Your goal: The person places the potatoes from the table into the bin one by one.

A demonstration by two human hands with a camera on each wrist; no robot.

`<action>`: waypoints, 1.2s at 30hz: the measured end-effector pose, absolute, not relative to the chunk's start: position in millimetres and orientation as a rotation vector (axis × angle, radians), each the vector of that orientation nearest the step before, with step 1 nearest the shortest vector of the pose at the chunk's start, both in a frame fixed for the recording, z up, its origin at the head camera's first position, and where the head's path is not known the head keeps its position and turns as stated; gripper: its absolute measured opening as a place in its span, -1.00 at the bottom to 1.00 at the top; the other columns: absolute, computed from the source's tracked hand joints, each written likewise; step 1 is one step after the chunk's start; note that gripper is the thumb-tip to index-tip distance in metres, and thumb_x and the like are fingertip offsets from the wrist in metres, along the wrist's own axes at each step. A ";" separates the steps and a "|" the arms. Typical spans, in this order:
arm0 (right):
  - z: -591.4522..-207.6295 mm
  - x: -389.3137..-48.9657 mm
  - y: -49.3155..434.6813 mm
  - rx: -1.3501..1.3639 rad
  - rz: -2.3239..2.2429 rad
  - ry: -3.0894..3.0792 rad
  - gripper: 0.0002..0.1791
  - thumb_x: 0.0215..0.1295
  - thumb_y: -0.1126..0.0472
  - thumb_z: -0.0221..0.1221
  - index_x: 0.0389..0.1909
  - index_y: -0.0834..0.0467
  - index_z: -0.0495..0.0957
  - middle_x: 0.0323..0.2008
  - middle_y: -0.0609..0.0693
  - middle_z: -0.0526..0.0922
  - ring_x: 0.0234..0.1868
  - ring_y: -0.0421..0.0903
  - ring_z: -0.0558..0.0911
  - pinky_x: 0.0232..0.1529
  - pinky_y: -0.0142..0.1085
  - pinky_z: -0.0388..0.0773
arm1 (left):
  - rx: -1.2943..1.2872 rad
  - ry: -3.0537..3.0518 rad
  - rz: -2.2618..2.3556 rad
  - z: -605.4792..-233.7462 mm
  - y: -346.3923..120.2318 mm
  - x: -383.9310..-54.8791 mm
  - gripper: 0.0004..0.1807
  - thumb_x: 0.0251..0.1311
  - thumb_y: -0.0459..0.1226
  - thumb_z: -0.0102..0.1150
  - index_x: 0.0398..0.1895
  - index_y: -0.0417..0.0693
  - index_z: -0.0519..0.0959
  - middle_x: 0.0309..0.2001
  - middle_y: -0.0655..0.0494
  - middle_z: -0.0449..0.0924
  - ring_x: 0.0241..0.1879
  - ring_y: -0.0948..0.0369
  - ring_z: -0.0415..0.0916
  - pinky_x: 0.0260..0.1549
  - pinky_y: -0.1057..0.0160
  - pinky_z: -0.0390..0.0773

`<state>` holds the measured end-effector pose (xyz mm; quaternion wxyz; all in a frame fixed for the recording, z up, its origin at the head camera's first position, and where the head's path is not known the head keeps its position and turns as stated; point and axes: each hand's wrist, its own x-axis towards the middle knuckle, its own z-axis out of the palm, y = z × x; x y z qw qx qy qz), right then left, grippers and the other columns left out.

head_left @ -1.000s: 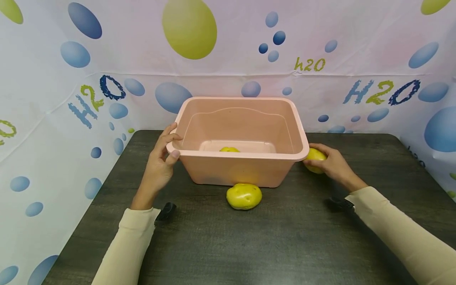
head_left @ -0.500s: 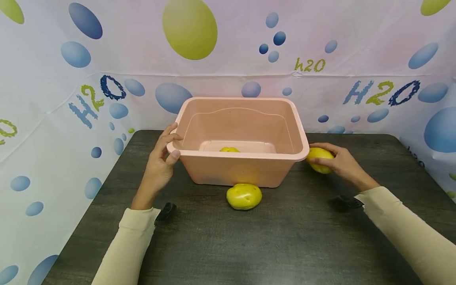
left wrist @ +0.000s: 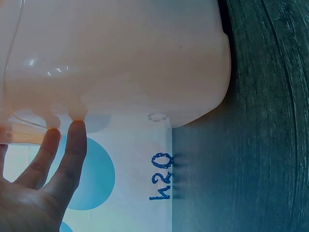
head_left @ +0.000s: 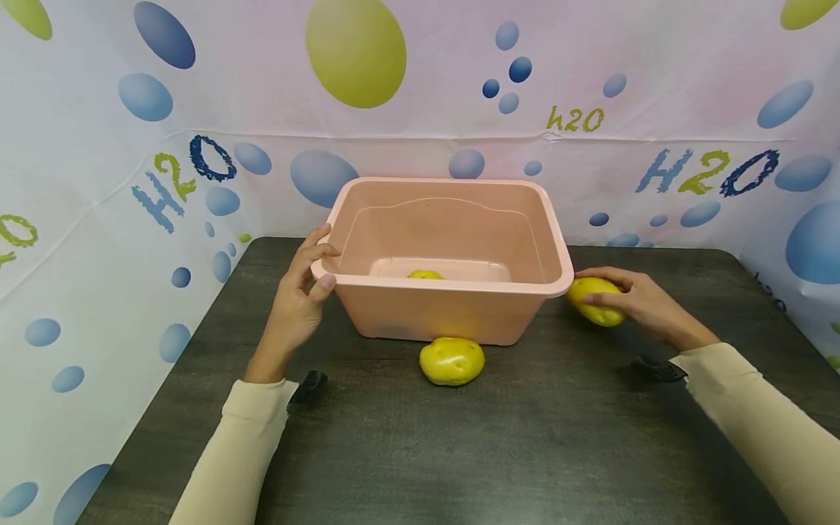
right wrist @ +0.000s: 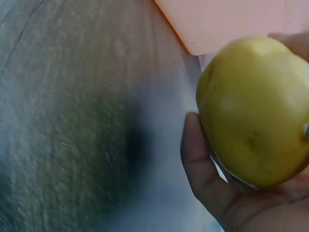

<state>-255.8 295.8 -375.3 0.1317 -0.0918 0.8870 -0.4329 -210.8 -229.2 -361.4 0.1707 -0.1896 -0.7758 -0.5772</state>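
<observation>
A pink plastic tub (head_left: pixel 446 315) stands at the back of the dark table. My left hand (head_left: pixel 297 306) grips its left rim, thumb at the near corner; in the left wrist view two fingertips (left wrist: pixel 77 137) meet the tub wall (left wrist: pixel 145 63). Just right of the tub, my right hand (head_left: pixel 650 306) holds a yellow potato (head_left: pixel 597 301) between thumb and fingers. Close up, that potato (right wrist: pixel 256 116) has small dimples. A second potato (head_left: pixel 451 361) lies on the table before the tub. Only the top of another yellow piece (head_left: pixel 426 275) shows inside the tub.
The dark wood-grain table (head_left: pixel 420 452) reaches toward me in front of the tub. A white sheet (head_left: pixel 433 124) printed with blue and green ovals hangs behind and along both sides. A black strap (head_left: pixel 659 368) shows at my right wrist.
My right hand has moved to the right and slightly toward me, carrying the potato away from the tub's right side. My left hand has kept its grip on the rim.
</observation>
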 end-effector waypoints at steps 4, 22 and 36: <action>-372.3 -255.0 301.6 -0.317 -1.297 2.526 -0.41 0.56 0.05 0.17 0.49 0.19 0.36 0.28 0.13 0.45 0.00 -0.04 0.55 -0.09 -0.30 0.64 | -0.554 -2.193 -1.646 -361.1 -228.5 -210.9 -0.49 0.50 0.00 0.17 0.28 -0.18 0.46 0.63 0.21 0.15 0.62 0.01 0.08 0.16 0.38 0.44; -356.2 -249.9 322.3 -0.446 -1.310 2.399 -0.57 0.55 0.19 0.10 0.38 0.02 0.50 0.06 -0.10 0.60 -0.11 -0.02 0.61 -0.18 -0.21 0.69 | -0.584 -2.168 -1.657 -361.4 -229.5 -210.9 -0.35 0.46 0.13 0.17 0.28 -0.22 0.46 0.63 0.15 0.15 0.62 -0.04 0.07 0.09 0.42 0.48; -331.2 -247.7 332.5 -0.668 -1.321 2.275 -0.52 0.54 0.35 0.03 0.43 0.15 0.45 0.18 -0.11 0.63 -0.12 0.01 0.62 -0.20 -0.20 0.69 | -0.568 -2.183 -1.646 -359.6 -228.6 -209.8 -0.35 0.46 0.15 0.17 0.28 -0.20 0.46 0.64 0.18 0.15 0.63 0.01 0.05 0.16 0.42 0.44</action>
